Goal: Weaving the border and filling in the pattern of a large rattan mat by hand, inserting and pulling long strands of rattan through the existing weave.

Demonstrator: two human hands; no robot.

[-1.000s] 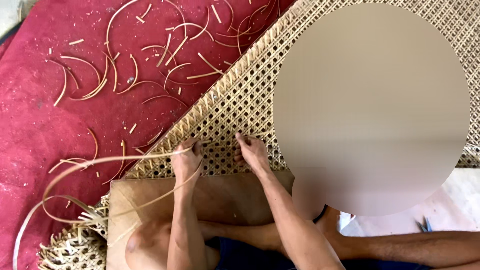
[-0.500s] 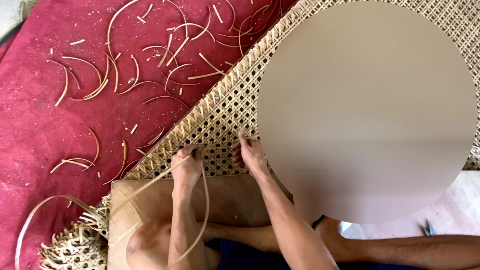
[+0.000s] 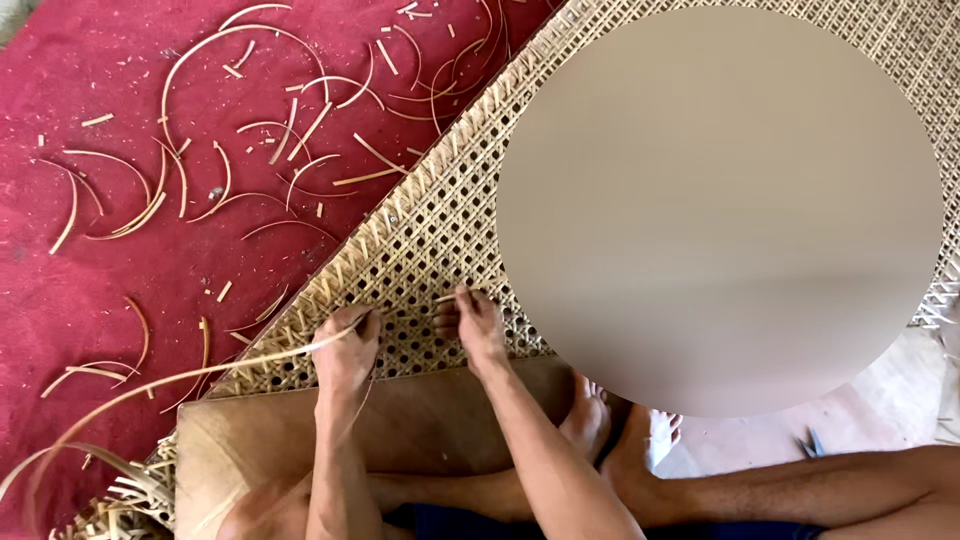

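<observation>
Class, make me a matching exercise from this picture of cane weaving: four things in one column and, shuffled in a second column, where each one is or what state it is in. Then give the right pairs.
Things
1. long pale cane strip
2. open-weave cane mat
3. short cut cane scraps
4. flat brown wooden board

Places or states
A. scattered over the red cloth
B. pinched in the left hand, trailing off to the left
C. lying under the forearms, at the mat's near edge
D. spread diagonally, with the right hand on its edge

Pairs: 1-B, 2-D, 3-A, 4-C
</observation>
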